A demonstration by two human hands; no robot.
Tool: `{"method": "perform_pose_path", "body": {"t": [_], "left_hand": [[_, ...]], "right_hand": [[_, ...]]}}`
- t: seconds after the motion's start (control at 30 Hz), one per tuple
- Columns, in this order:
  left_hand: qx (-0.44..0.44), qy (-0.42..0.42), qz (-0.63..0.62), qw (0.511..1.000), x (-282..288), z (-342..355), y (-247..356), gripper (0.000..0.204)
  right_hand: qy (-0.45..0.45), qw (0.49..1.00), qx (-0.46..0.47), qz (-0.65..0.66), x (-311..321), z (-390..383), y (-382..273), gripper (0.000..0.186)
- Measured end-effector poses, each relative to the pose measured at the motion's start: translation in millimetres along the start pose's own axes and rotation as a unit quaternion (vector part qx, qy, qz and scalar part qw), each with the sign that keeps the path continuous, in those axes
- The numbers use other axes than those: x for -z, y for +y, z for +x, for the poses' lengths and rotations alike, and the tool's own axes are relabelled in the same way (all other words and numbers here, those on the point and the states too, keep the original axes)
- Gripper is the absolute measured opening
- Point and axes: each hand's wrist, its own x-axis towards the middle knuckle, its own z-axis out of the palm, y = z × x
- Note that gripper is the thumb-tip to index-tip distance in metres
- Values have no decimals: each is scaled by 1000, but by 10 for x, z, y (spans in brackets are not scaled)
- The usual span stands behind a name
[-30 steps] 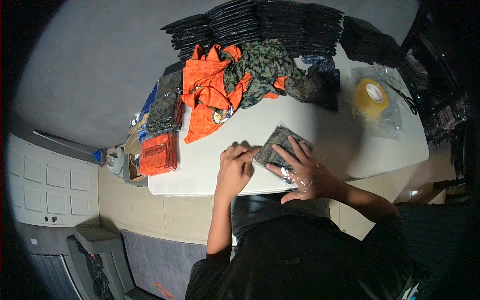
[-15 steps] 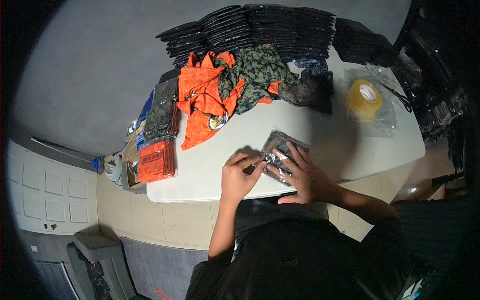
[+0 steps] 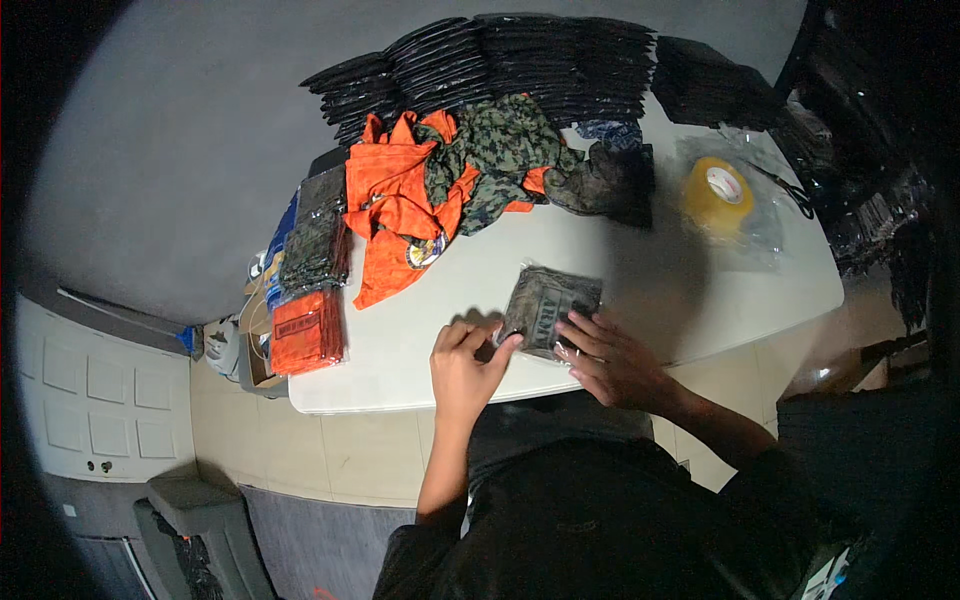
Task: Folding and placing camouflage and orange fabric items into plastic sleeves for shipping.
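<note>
A folded camouflage cloth in a clear plastic bag (image 3: pixel 548 300) lies flat on the white table (image 3: pixel 400 350), near its front edge. My left hand (image 3: pixel 465 365) touches the bag's left edge with thumb and fingertips. My right hand (image 3: pixel 612 358) presses on the bag's lower right part, fingers spread. Neither hand lifts the bag off the table.
A heap of orange cloth (image 3: pixel 395 205) and camouflage cloth (image 3: pixel 500 155) lies behind the bag. Stacks of black packets (image 3: pixel 520 60) line the far edge. A roll of yellow tape (image 3: pixel 718 190) sits on plastic at right. Bagged cloths (image 3: pixel 310 290) are piled at the table's left end.
The bagged cloth has shifted slightly and now lies flatter. My left hand has moved from its top onto its left edge; my right hand stays on its lower right.
</note>
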Motion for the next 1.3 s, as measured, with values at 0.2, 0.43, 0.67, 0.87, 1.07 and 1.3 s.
{"method": "perform_pose_path", "body": {"t": [0.2,0.43,0.67,0.87,1.07,1.3], "left_hand": [[1,-30,-5,1000,185,-295,2,25],[-34,-116,-56,991,208,344,333,25],[-223,-320,-102,915,-886,1154,433,46],[-80,-420,-265,864,-881,1387,253,29],[75,-333,-438,832,-126,1359,226,19],[38,-232,-431,871,605,1342,128,21]], "right_hand": [[91,955,-132,250,11,-270,128,38],[215,815,-413,345,372,-504,227,31],[120,874,-395,258,305,-444,130,36],[188,848,-345,357,317,-434,408,27],[224,874,-234,362,801,102,547,25],[200,948,-124,212,1357,735,462,23]]}}
